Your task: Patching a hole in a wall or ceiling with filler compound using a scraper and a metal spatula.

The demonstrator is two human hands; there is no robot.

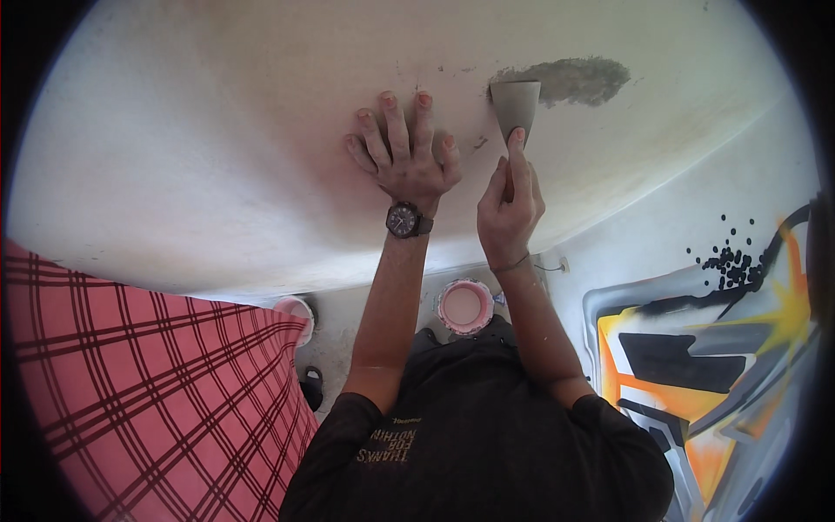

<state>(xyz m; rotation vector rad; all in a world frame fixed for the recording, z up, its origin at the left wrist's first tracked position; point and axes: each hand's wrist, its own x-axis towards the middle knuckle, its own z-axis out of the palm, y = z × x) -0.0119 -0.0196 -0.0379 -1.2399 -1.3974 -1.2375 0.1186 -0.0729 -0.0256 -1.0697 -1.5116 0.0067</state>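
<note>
My left hand (404, 148) lies flat on the off-white wall (217, 148), fingers spread, with a dark wristwatch (405, 219) on the wrist. My right hand (509, 204) grips the handle of a putty knife (516, 106), the index finger stretched along it. The grey blade presses on the wall at the left end of a rough grey filler patch (574, 80). Small chips and specks mark the wall between the two hands.
A pink bucket (464, 306) of pale paste stands on the floor below my arms, a second pink bucket (296, 311) to its left. A red plaid cloth (148, 383) covers the lower left. A graffiti-painted wall (696, 357) fills the right. A dark sandal (312, 383) lies on the floor.
</note>
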